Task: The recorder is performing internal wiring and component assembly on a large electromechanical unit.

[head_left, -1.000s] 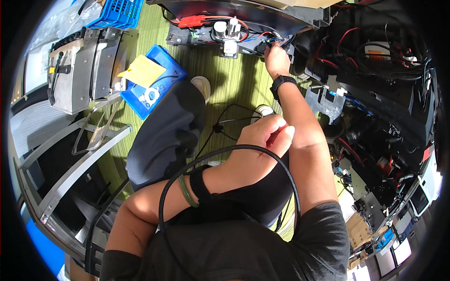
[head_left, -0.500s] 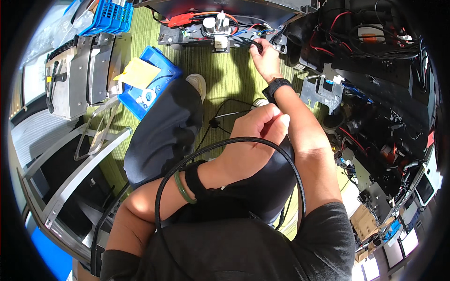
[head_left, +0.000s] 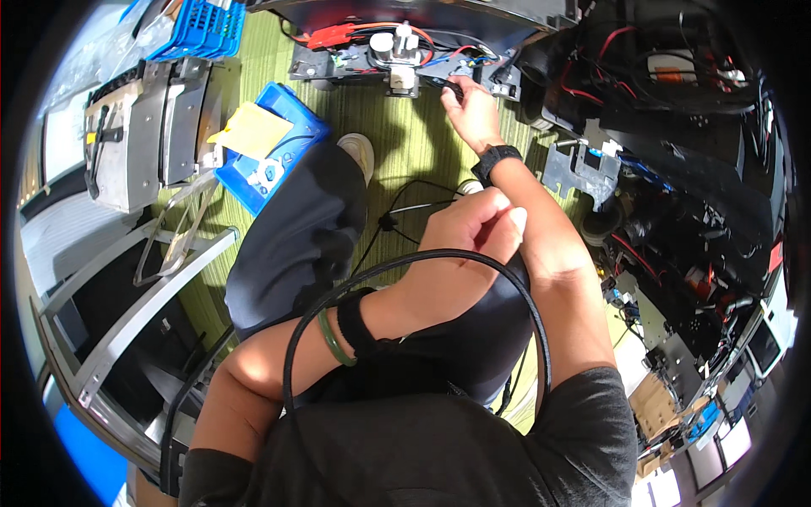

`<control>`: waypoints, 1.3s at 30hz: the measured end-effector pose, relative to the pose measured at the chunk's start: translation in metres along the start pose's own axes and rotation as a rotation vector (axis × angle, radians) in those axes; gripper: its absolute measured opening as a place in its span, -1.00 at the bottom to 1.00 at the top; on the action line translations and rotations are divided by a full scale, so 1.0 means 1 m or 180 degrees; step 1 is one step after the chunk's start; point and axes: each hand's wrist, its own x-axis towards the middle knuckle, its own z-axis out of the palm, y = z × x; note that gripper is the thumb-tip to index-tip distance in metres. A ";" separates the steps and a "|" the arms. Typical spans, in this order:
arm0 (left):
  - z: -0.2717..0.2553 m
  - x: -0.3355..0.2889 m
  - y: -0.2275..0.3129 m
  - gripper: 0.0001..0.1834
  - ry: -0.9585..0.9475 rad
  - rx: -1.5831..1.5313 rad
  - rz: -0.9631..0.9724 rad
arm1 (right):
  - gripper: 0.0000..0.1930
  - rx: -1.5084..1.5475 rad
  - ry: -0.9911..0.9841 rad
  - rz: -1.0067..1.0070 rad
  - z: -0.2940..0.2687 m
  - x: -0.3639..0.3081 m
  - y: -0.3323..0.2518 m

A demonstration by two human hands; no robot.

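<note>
My right hand (head_left: 473, 111) reaches out to the metal chassis plate (head_left: 505, 79) at the far side. Its thumb and fingers are closed on a small dark piece (head_left: 454, 87) by the plate's near edge; what that piece is, I cannot make out. To the left of these fingers stand white plug-like parts (head_left: 395, 46), along with several coloured wires (head_left: 460, 52). My left hand (head_left: 463, 258) is curled into a loose fist beside my right forearm, with nothing visible in it. A black cable loop (head_left: 405, 257) arches in front of my left forearm.
At the left, a blue tray (head_left: 245, 188) holds a yellow sheet (head_left: 256, 130) and small white parts. A metal frame (head_left: 152, 313) stands near my left knee. Black machinery with cables (head_left: 667, 93) lines the right side, with a cut metal bracket (head_left: 583, 173) beside it.
My right hand has shifted slightly left and toward me, its fingers still closed at the chassis edge. My left hand stays almost where it was. The view has moved a little.
</note>
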 end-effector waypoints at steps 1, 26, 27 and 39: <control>0.001 0.000 0.000 -0.85 0.0027 0.0174 0.0020 | -0.74 0.0050 -0.0013 0.0024 -0.002 0.000 -0.003; 0.005 0.002 -0.002 -0.81 0.0707 0.0347 0.0670 | -0.79 -0.0122 -0.0147 -0.0379 -0.006 0.001 -0.028; 0.004 0.001 -0.002 -0.81 0.0743 0.0343 0.0676 | -0.79 -0.0185 -0.0127 -0.0411 -0.006 0.000 -0.027; 0.013 0.004 -0.011 -0.88 0.0934 0.0251 0.0948 | -0.73 -0.0088 -0.0341 -0.0221 -0.005 0.001 -0.017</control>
